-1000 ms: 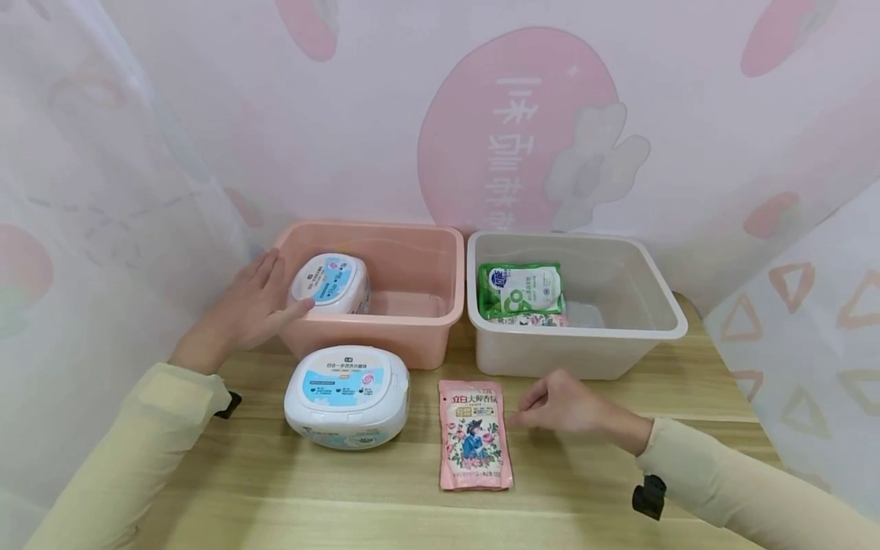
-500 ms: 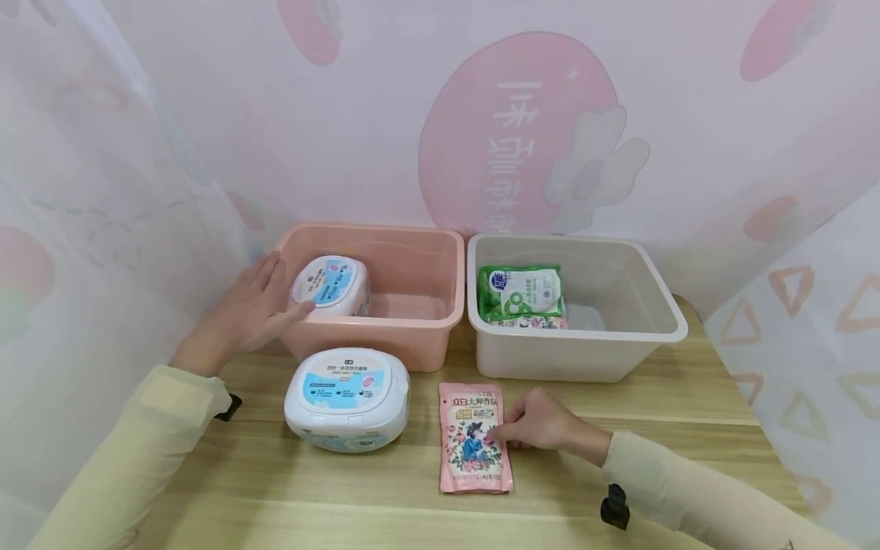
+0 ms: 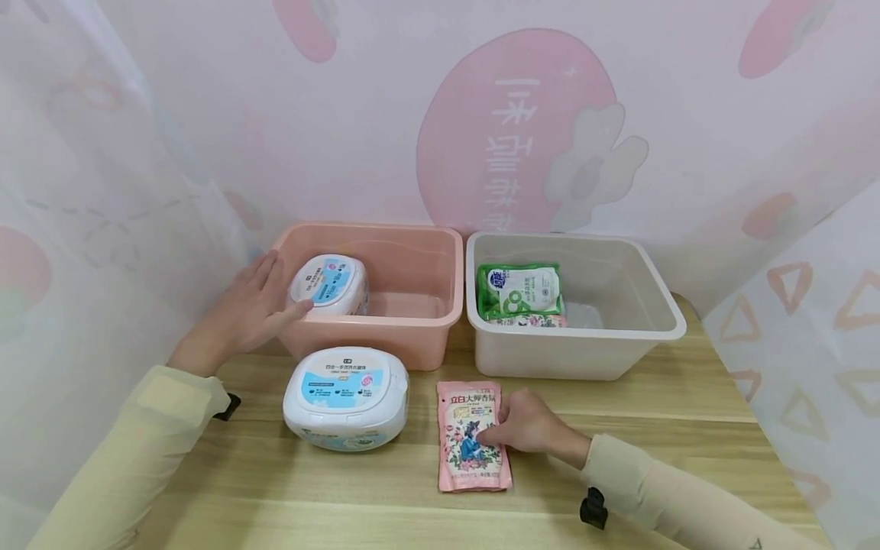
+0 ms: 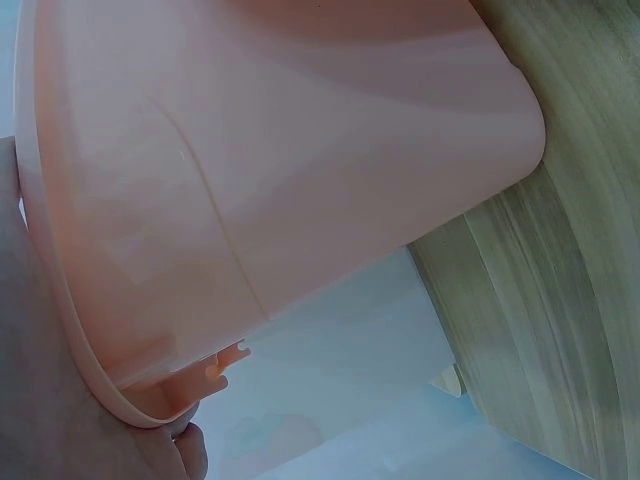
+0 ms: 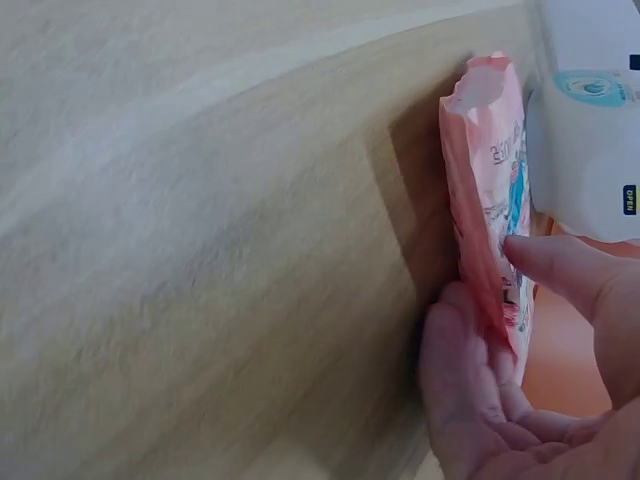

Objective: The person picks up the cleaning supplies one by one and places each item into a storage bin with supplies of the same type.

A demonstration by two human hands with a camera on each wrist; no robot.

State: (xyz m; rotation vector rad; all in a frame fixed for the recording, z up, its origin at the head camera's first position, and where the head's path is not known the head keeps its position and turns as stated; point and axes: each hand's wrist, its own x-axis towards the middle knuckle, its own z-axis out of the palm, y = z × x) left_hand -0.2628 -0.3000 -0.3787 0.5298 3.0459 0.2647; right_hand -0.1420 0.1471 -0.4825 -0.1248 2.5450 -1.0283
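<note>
My right hand (image 3: 532,428) pinches the right edge of a pink floral pouch (image 3: 470,473), thumb on its printed face and fingers at its underside, as the right wrist view (image 5: 480,180) of the pouch shows. The pouch lies on the wooden table. My left hand (image 3: 241,309) rests with fairly straight fingers on the left rim of a pink bin (image 3: 385,336). In the left wrist view that hand lies along the bin's rim (image 4: 75,335). Inside the bin sits a white oval tub (image 3: 330,283) with a blue label.
A second white oval tub (image 3: 347,397) stands in front of the pink bin, left of the pouch. To the right is a white bin (image 3: 571,355) holding a green pouch (image 3: 529,290) over a floral one (image 3: 529,321). A printed curtain (image 3: 357,114) hangs behind.
My right hand has moved left to the pink pouch and taken hold of its right edge. The left hand stays on the pink bin's rim.
</note>
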